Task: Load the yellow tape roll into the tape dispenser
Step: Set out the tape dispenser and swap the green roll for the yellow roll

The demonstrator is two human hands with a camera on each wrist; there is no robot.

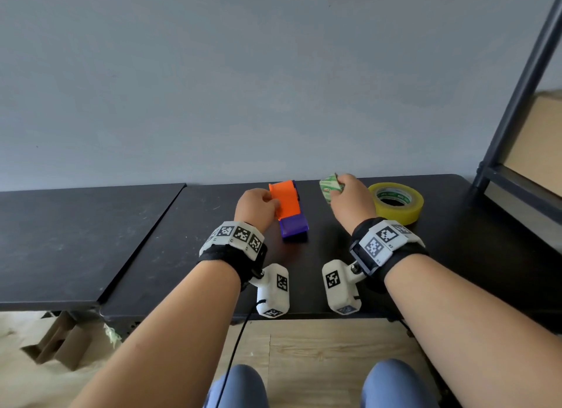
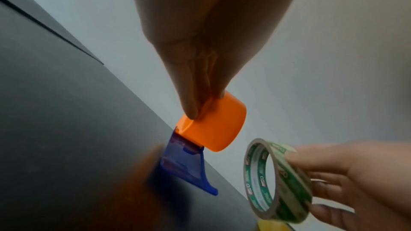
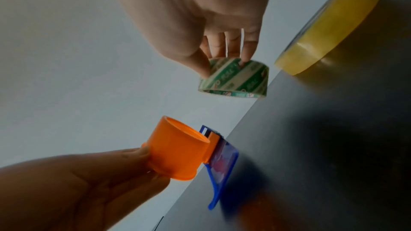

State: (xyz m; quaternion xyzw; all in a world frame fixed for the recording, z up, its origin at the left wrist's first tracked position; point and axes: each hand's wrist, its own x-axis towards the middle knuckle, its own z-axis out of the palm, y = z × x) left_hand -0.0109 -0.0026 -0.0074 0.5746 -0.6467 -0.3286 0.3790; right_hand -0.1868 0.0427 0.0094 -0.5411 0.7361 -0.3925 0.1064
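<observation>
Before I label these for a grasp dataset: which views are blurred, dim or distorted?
Head view: sharp, evenly lit, wide-angle bend along the shelf post. Left wrist view: backlit, so the left hand is dark; the dispenser base smears into blur. Right wrist view: the green-printed core is slightly motion-blurred, and the black table falls into deep shadow.

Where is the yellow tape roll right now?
The yellow tape roll lies flat on the black table, at the right of the head view, just beyond the right hand, which holds a green-printed cardboard tape core.
</observation>
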